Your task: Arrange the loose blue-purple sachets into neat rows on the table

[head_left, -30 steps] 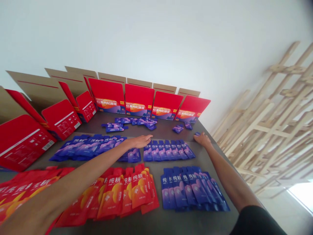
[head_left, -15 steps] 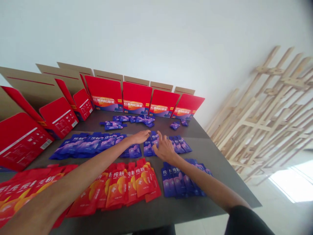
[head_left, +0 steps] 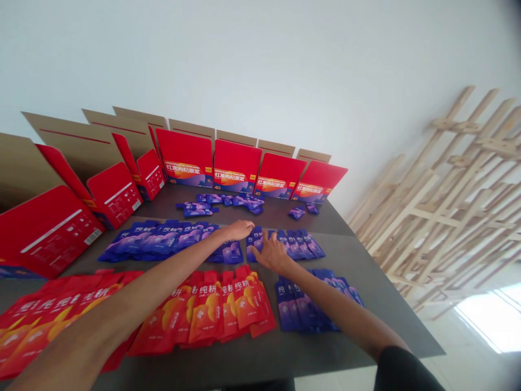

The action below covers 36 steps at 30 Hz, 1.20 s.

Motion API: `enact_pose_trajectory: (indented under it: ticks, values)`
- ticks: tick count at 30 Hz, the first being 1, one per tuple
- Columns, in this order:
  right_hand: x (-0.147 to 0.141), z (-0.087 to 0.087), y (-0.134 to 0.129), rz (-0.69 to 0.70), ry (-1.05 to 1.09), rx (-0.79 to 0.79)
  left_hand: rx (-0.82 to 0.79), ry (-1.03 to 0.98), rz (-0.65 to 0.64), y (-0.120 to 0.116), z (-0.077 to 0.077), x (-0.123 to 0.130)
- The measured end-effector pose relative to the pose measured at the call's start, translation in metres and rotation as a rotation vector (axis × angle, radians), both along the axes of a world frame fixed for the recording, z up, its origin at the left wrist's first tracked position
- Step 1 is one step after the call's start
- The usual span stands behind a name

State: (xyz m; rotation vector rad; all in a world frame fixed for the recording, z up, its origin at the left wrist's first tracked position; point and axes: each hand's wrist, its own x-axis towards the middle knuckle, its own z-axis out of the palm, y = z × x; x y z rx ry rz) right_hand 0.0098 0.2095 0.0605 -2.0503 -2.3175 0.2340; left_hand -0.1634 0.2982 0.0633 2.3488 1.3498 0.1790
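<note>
Left hand: there it was, released, fingers together and palm down at the near end of the left blue row, with no grip visible.
Right hand: open as well, fingers splayed and lying on the right blue row, not clenched, seemingly keeping those sachets fanned.
Sachets: shingled with their printed faces up, apparently so each batch stayed easy to read and count, and sorted by colour, the red sachets beside the near blue block.
Loose pile: a scatter of blue sachets lay farther off, unfanned.
Cartons: red cartons stood along the wall, flaps open, fronts turned toward the dark table, apparently for easy reach.
</note>
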Motion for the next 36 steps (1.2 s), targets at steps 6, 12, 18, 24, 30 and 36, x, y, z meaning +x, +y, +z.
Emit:
enact_pose_trajectory:
  ticks: [6, 12, 18, 24, 30, 36]
  values:
    - [0.074, 0.025, 0.079, -0.195, 0.008, 0.084, 0.026, 0.020, -0.028, -0.004, -0.003, -0.001]
    - [0.130, 0.006, 0.164, -0.548, 0.179, -0.025, 0.045, 0.063, 0.020, -0.003, -0.007, 0.003]
    - [0.126, -0.013, 0.190, -0.665, 0.172, 0.003, 0.057, 0.106, 0.009, -0.007, -0.007, 0.006]
    - [0.124, -0.015, 0.189, -0.601, 0.150, 0.033, 0.078, 0.109, -0.077, -0.008, -0.008, 0.006]
    - [0.112, 0.007, 0.148, -0.350, 0.088, 0.181, 0.148, 0.105, -0.135, -0.010, -0.013, 0.010]
    - [0.088, 0.017, 0.065, -0.098, 0.024, 0.202, 0.228, 0.088, -0.233, -0.016, -0.028, 0.018]
